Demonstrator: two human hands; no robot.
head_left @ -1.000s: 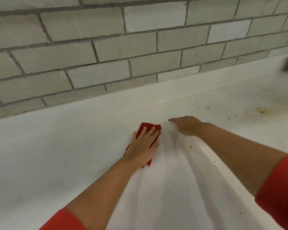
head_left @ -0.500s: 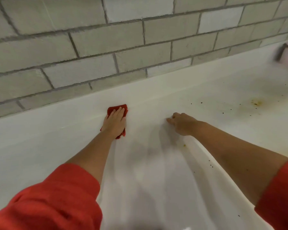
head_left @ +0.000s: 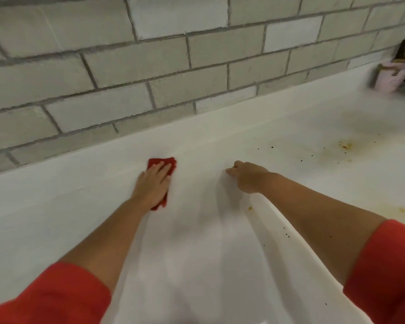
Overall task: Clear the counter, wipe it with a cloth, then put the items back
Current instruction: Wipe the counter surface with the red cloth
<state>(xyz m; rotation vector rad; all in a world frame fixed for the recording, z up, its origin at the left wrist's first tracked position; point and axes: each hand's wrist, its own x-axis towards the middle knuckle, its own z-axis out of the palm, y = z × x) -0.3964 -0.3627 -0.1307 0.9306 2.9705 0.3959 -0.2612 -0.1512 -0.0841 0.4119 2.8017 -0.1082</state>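
A small red cloth point(head_left: 171, 163) lies flat on the white counter point(head_left: 56, 218), close to the raised back ledge. My left hand point(head_left: 153, 183) presses on it with straight fingers and covers most of it. My right hand point(head_left: 247, 175) rests on the counter to the right of the cloth, a hand's width apart from it, fingers loosely bent, nothing in it. Yellow-brown stains point(head_left: 345, 146) and dark specks mark the counter to the right.
A grey brick wall point(head_left: 150, 66) rises behind the ledge. At the far right against the wall stand blurred items point(head_left: 398, 73), a pale pink one and a dark packet. Another stain point(head_left: 402, 210) sits near my right forearm.
My left hand pushed the cloth away from me and to the left, up to the back ledge. My right hand stayed planted. The view shifted so more of the right-hand items show.
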